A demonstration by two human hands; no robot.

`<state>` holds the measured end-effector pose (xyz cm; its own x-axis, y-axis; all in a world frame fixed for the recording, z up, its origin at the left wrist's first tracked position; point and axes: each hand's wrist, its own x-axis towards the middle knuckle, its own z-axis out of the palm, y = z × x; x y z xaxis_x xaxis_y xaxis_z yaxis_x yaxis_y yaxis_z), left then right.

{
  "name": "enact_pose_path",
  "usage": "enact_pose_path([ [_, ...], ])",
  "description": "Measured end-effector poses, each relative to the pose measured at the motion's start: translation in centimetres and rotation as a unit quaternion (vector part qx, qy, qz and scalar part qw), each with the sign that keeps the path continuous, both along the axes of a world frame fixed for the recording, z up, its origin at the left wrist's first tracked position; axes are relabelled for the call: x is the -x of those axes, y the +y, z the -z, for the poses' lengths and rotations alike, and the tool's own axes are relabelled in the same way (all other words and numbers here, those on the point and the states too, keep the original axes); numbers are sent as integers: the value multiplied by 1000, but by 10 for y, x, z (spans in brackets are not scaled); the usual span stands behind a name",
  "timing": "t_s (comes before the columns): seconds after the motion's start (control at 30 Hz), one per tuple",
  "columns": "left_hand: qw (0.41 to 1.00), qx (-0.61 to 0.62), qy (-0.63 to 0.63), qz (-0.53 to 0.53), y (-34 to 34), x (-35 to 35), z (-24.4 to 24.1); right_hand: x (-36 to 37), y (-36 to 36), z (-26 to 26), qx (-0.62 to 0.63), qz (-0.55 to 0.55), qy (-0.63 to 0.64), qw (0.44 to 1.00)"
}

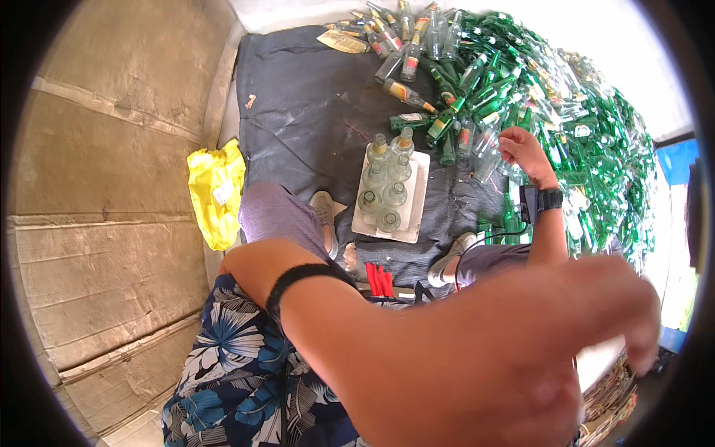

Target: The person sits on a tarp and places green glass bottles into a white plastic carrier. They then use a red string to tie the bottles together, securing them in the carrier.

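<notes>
My left hand point(581, 329) is blurred and close to the camera, reaching across my body to the lower right. Its fingers are bent and apart, and I see nothing in them. Beyond it my right hand point(524, 152) hovers at the near side of a heap of glass bottles point(586, 139), mostly green. Its fingers are curled in, with no object visible between them. A device on a dark strap point(540, 204) sits on the right wrist. Between my feet, several clear glass bottles point(395, 194) stand upright on a white tray point(420, 193).
Dark sheeting point(301, 106) covers the floor. Cardboard point(111, 167) lines the left wall, with a yellow plastic bag point(217, 193) beside it. Red objects point(380, 280) lie near my lap. Loose labelled bottles point(410, 96) spread out behind the tray. A woven item point(609, 402) shows at lower right.
</notes>
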<state>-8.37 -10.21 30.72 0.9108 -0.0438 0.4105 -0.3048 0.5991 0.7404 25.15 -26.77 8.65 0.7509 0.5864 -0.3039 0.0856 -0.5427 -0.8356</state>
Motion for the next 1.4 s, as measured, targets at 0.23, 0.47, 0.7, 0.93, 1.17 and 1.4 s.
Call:
enact_pose_path([
  [0.23, 974, -94, 151, -139, 77, -60, 69, -2, 2, 1, 1, -2, -10, 1000],
  [0.47, 933, -196, 208, -218, 126, -102, 145, 1, -3, -6, -10, 8, -18, 1000],
  [0.7, 884, -215, 309, -276, 159, -115, 194, -8, -11, -3, 1, 9, -17, 1000],
  [0.93, 881, -213, 317, -280, 174, -120, 205, -29, -40, -16, -21, 70, -21, 997],
  [1.17, 872, -225, 323, -292, 182, -118, 207, -59, -120, -25, -168, 274, -22, 947],
  [1.4, 873, -228, 319, -289, 183, -125, 208, -86, -212, 1, -279, 395, -5, 875],
])
